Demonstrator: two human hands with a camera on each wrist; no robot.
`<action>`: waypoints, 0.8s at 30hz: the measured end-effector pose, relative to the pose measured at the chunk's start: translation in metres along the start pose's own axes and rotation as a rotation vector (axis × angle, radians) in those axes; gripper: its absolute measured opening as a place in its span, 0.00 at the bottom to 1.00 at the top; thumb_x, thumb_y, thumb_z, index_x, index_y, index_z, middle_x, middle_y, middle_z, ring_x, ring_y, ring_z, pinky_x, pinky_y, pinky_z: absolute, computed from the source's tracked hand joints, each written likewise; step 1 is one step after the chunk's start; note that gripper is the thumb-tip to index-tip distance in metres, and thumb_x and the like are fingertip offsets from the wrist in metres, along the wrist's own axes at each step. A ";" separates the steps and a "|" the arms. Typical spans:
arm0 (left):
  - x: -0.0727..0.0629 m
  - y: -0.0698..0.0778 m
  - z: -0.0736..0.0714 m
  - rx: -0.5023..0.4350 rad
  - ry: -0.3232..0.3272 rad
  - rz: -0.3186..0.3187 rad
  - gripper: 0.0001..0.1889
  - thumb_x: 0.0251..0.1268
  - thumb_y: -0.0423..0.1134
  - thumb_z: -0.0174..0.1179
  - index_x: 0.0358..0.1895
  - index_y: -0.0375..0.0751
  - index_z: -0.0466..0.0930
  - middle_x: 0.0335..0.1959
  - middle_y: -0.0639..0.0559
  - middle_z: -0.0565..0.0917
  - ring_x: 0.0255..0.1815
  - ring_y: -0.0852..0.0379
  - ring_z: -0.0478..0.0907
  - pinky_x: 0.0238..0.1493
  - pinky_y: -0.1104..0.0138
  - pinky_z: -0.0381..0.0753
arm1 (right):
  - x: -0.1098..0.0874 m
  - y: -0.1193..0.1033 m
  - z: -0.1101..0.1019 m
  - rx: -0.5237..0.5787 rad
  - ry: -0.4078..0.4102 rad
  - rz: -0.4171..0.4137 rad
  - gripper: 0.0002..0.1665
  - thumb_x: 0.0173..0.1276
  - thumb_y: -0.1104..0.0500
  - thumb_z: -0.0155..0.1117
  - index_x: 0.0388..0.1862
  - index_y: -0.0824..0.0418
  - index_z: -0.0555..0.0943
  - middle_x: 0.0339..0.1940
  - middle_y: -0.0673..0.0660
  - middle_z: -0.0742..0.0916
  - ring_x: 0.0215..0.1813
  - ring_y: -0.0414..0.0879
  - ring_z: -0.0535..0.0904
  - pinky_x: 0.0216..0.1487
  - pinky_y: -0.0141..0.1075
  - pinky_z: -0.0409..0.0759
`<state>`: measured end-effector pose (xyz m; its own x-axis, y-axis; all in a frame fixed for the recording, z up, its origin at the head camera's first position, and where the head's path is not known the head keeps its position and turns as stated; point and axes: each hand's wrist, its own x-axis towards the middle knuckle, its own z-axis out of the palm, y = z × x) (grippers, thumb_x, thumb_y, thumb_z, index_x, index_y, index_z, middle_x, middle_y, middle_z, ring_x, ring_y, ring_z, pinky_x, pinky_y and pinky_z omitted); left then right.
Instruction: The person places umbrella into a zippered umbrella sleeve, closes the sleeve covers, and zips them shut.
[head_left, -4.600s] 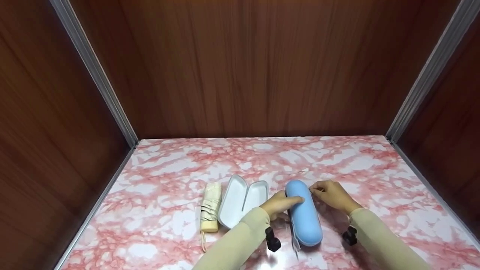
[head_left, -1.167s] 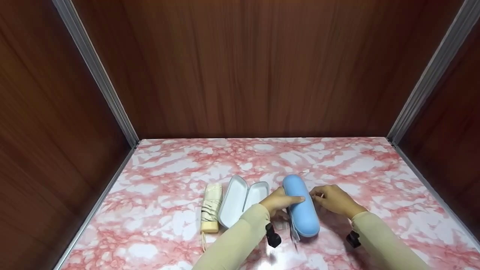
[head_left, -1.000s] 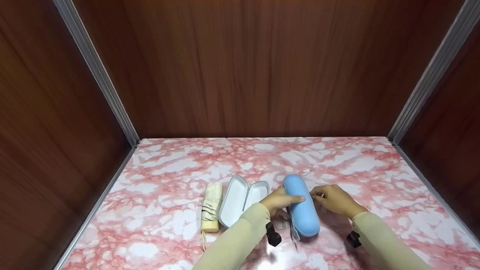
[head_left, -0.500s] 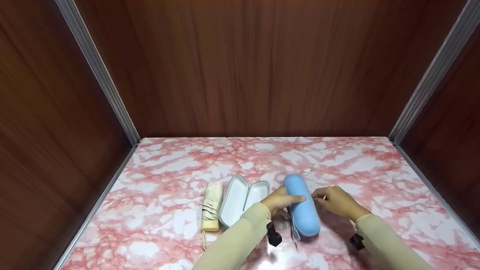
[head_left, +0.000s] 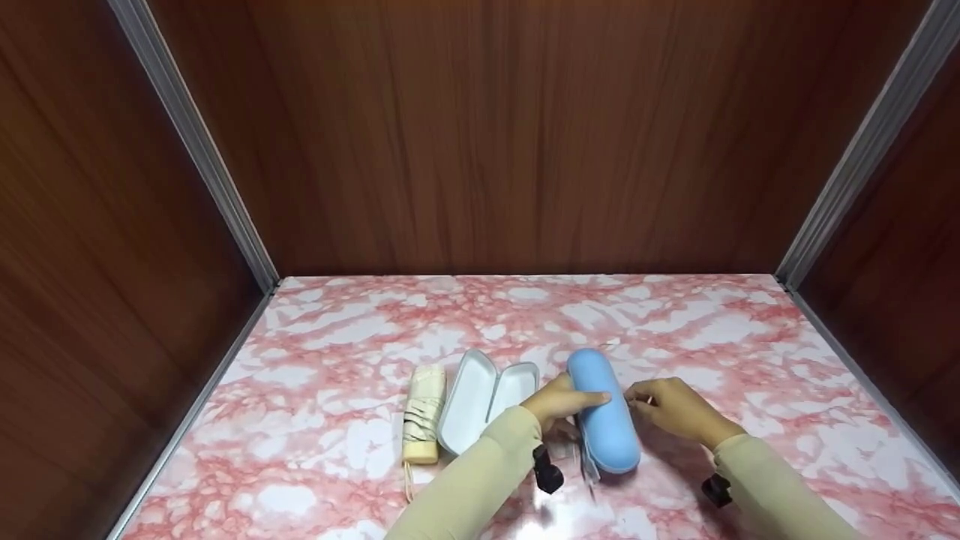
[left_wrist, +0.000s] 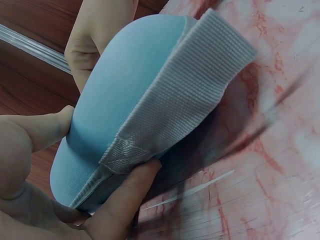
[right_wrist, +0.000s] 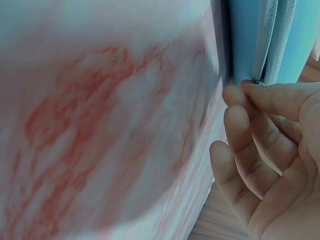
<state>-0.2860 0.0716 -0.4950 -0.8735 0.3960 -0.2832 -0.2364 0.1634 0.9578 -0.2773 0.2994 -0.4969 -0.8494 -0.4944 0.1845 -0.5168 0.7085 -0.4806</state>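
A long, rounded blue zip case (head_left: 609, 431) stands on its side on the table, a grey fabric strap (left_wrist: 185, 85) at its near end. My left hand (head_left: 559, 405) grips it from the left, thumb across the upper face and fingers against the lower edge by the strap. On the right side, my right hand (head_left: 679, 409) pinches the zipper pull (right_wrist: 259, 82) between thumb and index finger; the pull is mostly hidden by the fingertips. The other fingers curl loosely beside it. A zipper track (right_wrist: 270, 42) runs along the case beyond the pinch.
Left of the blue case lies an open white hard-shell case (head_left: 466, 409), partly behind the left sleeve. Beside that is a folded cream umbrella (head_left: 425, 412) with a yellow handle and cord. Brown wood panels (head_left: 480, 135) enclose the marbled red-and-white table (head_left: 337, 330).
Since the earliest frame, the blue case has shifted slightly away from me and to the left. My right hand has slid along its right side towards the near end. The left hand keeps its grip.
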 end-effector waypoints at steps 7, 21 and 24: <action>0.001 -0.001 0.001 -0.004 0.007 -0.001 0.28 0.63 0.42 0.69 0.63 0.40 0.69 0.45 0.45 0.79 0.42 0.47 0.80 0.24 0.55 0.80 | -0.003 -0.001 0.000 -0.007 -0.007 -0.003 0.08 0.69 0.67 0.64 0.40 0.57 0.87 0.33 0.49 0.88 0.35 0.39 0.81 0.36 0.37 0.81; 0.000 -0.001 0.001 0.000 0.000 0.007 0.28 0.63 0.42 0.68 0.64 0.40 0.68 0.46 0.44 0.79 0.44 0.46 0.80 0.31 0.48 0.84 | -0.008 -0.004 -0.002 0.027 -0.045 -0.013 0.09 0.69 0.68 0.64 0.39 0.55 0.87 0.34 0.48 0.88 0.35 0.39 0.81 0.36 0.37 0.81; -0.001 -0.001 0.001 0.000 0.001 0.001 0.29 0.63 0.42 0.68 0.65 0.41 0.68 0.47 0.44 0.79 0.44 0.46 0.80 0.28 0.50 0.83 | -0.010 -0.004 -0.003 0.023 -0.051 -0.035 0.09 0.69 0.68 0.64 0.39 0.55 0.87 0.34 0.49 0.88 0.35 0.39 0.82 0.36 0.37 0.82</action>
<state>-0.2850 0.0719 -0.4957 -0.8740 0.3955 -0.2823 -0.2356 0.1633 0.9580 -0.2672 0.3026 -0.4942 -0.8238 -0.5443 0.1583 -0.5434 0.6788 -0.4939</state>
